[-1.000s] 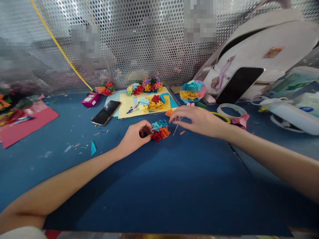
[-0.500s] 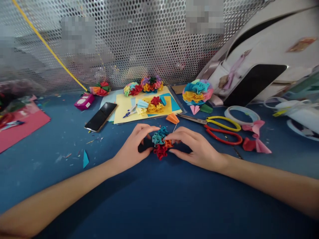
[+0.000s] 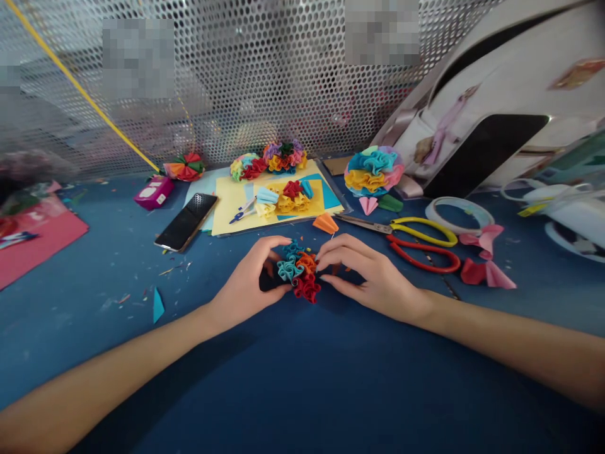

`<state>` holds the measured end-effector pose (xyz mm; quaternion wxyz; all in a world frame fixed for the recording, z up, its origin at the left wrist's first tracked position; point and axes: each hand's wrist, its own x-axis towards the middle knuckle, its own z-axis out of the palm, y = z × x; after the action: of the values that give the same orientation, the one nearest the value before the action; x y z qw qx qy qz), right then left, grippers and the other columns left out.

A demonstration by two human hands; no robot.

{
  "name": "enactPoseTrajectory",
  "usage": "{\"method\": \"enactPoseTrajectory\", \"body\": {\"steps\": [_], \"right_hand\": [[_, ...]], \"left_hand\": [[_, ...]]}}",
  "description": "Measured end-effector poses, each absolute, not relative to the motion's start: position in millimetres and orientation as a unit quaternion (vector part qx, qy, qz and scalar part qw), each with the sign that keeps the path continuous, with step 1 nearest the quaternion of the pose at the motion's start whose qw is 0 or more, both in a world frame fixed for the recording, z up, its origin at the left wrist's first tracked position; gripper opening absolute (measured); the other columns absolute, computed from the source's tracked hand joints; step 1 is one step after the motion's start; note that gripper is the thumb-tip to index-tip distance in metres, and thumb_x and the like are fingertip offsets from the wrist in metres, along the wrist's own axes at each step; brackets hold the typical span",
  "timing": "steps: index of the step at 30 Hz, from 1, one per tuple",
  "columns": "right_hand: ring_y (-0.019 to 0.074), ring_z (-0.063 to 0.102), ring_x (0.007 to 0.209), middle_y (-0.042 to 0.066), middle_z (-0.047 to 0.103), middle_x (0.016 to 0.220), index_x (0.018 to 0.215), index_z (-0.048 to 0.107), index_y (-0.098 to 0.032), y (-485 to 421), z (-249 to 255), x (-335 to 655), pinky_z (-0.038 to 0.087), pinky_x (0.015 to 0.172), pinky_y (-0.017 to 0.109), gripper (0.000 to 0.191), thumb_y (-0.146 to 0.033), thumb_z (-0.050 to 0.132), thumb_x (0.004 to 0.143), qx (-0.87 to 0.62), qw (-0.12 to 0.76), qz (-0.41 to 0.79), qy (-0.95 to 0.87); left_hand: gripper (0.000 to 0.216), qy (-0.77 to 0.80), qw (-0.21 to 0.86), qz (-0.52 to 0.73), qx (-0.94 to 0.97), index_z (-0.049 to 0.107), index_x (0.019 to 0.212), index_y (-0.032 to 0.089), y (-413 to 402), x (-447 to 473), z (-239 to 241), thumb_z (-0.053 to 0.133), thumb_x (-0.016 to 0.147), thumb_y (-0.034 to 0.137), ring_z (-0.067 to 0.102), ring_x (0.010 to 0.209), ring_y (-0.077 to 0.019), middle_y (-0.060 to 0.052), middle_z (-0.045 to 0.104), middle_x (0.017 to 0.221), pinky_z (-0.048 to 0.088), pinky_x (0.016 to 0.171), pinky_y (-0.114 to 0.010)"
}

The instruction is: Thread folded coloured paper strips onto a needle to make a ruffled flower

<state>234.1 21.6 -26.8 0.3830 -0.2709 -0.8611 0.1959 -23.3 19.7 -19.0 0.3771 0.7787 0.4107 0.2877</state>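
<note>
Both my hands hold a ruffled paper flower (image 3: 297,271) of teal, orange and red folds, mounted on a dark round base (image 3: 270,280). My left hand (image 3: 250,280) grips it from the left, with its fingers curving over the base. My right hand (image 3: 363,271) presses its fingertips against the ruffles from the right. A folded orange paper piece (image 3: 326,222) lies just beyond my right fingers. Part of the base is hidden under my left hand.
Beyond my hands lie a yellow paper sheet (image 3: 236,211) holding ruffles, a phone (image 3: 186,222), and a large ruffled flower (image 3: 373,173). To the right are two pairs of scissors (image 3: 401,243) and a tape roll (image 3: 458,214). A backpack (image 3: 486,101) leans against a perforated metal screen (image 3: 255,82).
My right hand has come down from near the orange piece onto the flower, and both hands now grip it. The flower's ruffles have turned slightly. The view has shifted, bringing the scissors into sight.
</note>
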Motion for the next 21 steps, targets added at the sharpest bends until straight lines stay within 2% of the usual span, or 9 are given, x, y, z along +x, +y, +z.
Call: {"method": "enactPoseTrajectory", "body": {"steps": [7,11,13,17,21], "right_hand": [[0.0214,0.065,0.109,0.008,0.063,0.112,0.109,0.064,-0.025,21.7,-24.6,234.9,0.058,0.096,0.038,0.016,-0.015,0.060,0.096,-0.287,0.374,0.195,-0.860],[0.0208,0.064,0.111,0.008,0.062,0.112,0.109,0.063,-0.024,22.1,-24.7,234.8,0.057,0.098,0.037,0.015,-0.016,0.062,0.096,-0.283,0.374,0.197,-0.861],[0.0206,0.064,0.111,0.008,0.062,0.112,0.108,0.062,-0.024,22.2,-25.4,234.7,0.057,0.099,0.036,0.015,-0.016,0.062,0.096,-0.282,0.374,0.200,-0.861],[0.0174,0.066,0.100,0.006,0.064,0.111,0.116,0.060,-0.024,21.7,-28.4,234.7,0.060,0.085,0.029,0.023,-0.014,0.061,0.095,-0.288,0.375,0.218,-0.854],[0.0147,0.066,0.085,0.003,0.065,0.101,0.120,0.058,-0.025,21.4,-30.0,234.7,0.060,0.077,0.027,0.028,-0.012,0.060,0.095,-0.301,0.375,0.237,-0.844]], "left_hand": [[0.063,0.385,0.363,0.293,0.797,0.045,0.138,0.032,18.0,-25.9,-19.3,0.076,0.085,0.024,0.061,0.093,-0.0178,-0.009,0.049,0.137,0.058,0.082,-0.036],[0.060,0.393,0.321,0.284,0.813,0.047,0.136,0.031,17.4,-27.2,-16.3,0.077,0.085,0.023,0.060,0.092,-0.0176,-0.007,0.052,0.131,0.058,0.083,-0.035],[0.060,0.400,0.291,0.277,0.824,0.047,0.136,0.030,17.4,-27.1,-14.3,0.077,0.084,0.022,0.060,0.098,-0.0202,-0.007,0.053,0.130,0.056,0.088,-0.037],[0.062,0.400,0.272,0.272,0.832,0.046,0.137,0.030,17.9,-25.8,-14.1,0.076,0.084,0.020,0.057,0.115,-0.0245,-0.008,0.052,0.135,0.053,0.102,-0.042],[0.064,0.411,0.307,0.279,0.812,0.044,0.139,0.028,18.8,-24.2,-17.5,0.073,0.083,0.017,0.061,0.115,-0.0239,-0.008,0.054,0.137,0.053,0.103,-0.044]]}}
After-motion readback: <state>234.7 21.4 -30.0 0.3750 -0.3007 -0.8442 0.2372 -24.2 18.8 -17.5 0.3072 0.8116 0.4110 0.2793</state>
